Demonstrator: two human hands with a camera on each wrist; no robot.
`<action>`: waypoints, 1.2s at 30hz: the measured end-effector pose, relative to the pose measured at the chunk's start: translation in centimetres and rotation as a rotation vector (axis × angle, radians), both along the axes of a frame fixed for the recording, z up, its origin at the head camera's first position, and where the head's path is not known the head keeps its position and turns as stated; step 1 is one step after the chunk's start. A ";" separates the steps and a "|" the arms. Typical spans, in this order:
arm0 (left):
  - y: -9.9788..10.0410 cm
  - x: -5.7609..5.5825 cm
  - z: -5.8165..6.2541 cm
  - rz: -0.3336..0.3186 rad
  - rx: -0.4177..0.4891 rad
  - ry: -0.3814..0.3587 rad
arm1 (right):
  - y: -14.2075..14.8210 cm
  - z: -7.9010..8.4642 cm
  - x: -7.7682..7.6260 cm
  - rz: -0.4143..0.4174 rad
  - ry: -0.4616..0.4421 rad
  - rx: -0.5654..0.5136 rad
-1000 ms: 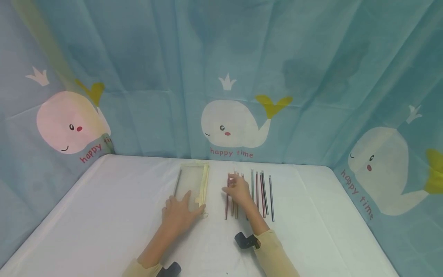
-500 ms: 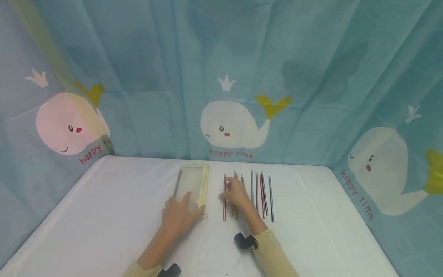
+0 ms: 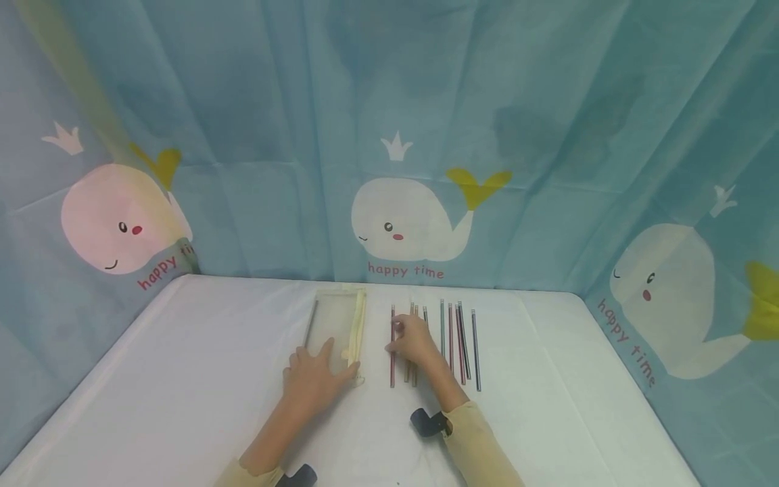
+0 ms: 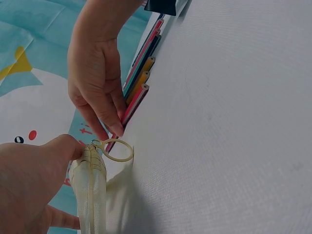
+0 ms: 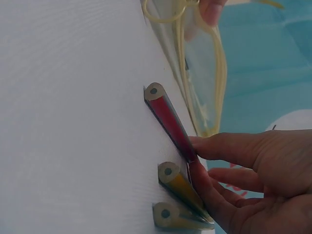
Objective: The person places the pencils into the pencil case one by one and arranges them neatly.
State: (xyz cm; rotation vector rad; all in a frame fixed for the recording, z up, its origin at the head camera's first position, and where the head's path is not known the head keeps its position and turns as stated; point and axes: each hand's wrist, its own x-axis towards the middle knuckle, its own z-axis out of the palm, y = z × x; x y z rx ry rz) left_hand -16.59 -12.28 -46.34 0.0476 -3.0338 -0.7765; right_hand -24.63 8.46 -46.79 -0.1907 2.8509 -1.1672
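On the table (image 3: 182, 379), the pouch (image 3: 339, 314) is lying under my left hand (image 3: 310, 384); right of it, my right hand (image 3: 416, 341) is holding a pencil (image 3: 392, 375), other pencils (image 3: 476, 352) lying further right.

Lightly creased white table (image 3: 182, 379) here, and most of the stuff sits up toward the far edge. Pale yellow see-through pouch (image 3: 339, 318) is a bit left of middle, long side running away from that edge. Then working toward the right edge you get a red pencil (image 3: 392, 368), two yellow pencils (image 3: 415, 375), a dark pencil (image 3: 425, 313) that's mostly hidden, a teal pencil (image 3: 442, 325), two more red pencils (image 3: 450, 331), a blackish pencil (image 3: 464, 338) and finally a blue pencil (image 3: 476, 352).
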 end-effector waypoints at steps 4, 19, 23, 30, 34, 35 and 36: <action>0.0 0.0 0.1 0.006 0.005 -0.008 | 0.0 0.0 0.0 -0.008 -0.020 0.001; 0.0 0.0 0.1 0.007 -0.003 -0.013 | 0.8 0.5 -0.2 -0.029 -0.052 -0.125; 0.0 0.0 0.1 0.004 -0.005 -0.012 | 1.0 0.6 -0.3 -0.022 -0.054 -0.121; 0.0 0.1 0.3 0.002 -0.004 -0.014 | 1.3 0.6 -0.4 0.008 -0.060 -0.118; 0.0 0.1 0.2 0.002 -0.001 -0.014 | 1.6 0.7 -0.6 0.010 -0.073 -0.146; 0.0 0.1 0.2 0.003 0.002 -0.013 | 1.7 0.7 -0.7 0.008 -0.078 -0.154; 0.0 0.1 0.2 0.005 0.003 -0.013 | 1.7 0.7 -0.7 0.004 -0.083 -0.163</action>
